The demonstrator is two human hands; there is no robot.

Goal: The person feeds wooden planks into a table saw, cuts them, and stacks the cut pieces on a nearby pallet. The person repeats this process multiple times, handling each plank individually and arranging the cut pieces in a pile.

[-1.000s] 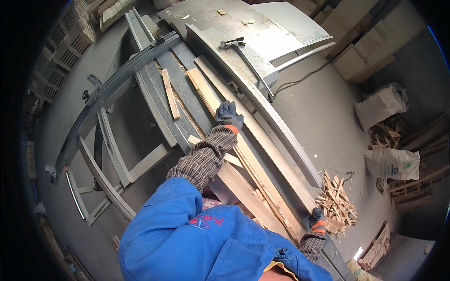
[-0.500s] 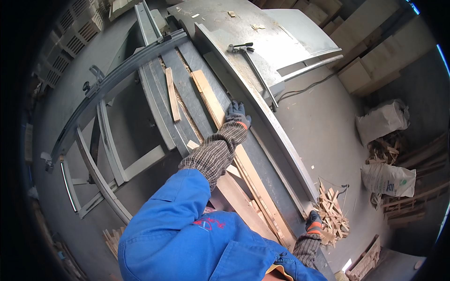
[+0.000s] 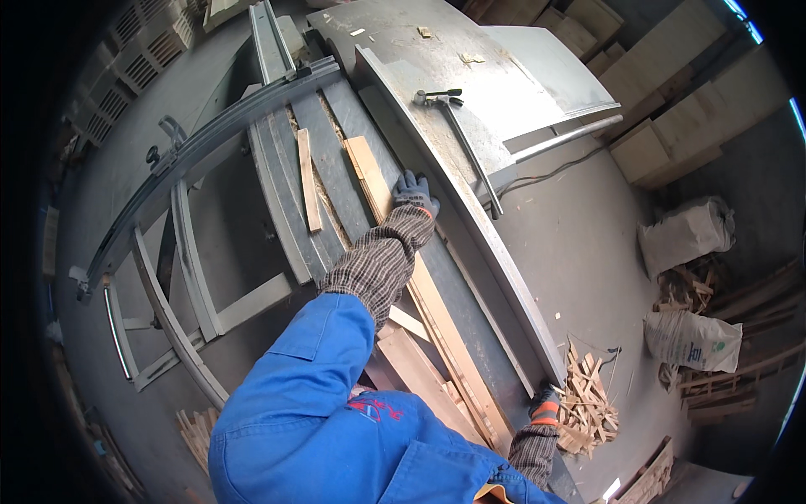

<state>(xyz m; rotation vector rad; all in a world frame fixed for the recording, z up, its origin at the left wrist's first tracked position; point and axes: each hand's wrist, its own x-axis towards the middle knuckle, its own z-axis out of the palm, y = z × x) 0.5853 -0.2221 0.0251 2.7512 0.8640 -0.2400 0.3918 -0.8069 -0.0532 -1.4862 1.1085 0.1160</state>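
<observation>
My left hand (image 3: 416,192), in a grey glove with an orange cuff, lies on the dark metal table (image 3: 466,290) with its fingers spread. It is close beside a long metal fence (image 3: 495,265) and holds nothing. Down at the fence's near end, my right hand (image 3: 545,403), gloved the same way, has its fingers curled on that end; they are partly hidden. Long light wooden strips (image 3: 449,336) lie along the table and pass beneath my left forearm. A shorter wooden strip (image 3: 309,181) lies farther left, next to a sawdust-filled slot.
A black-handled metal rod (image 3: 470,151) rests on the grey tabletop beyond the fence. Left of the table extends a metal frame (image 3: 197,260). On the floor at right are a heap of wood scraps (image 3: 589,403) and white sacks (image 3: 693,340). Stacked boards (image 3: 672,126) stand behind.
My left hand has slid slightly away from me and to the left, its fingers spreading more. My right hand stays at the fence's near end. The whole view has shifted a little.
</observation>
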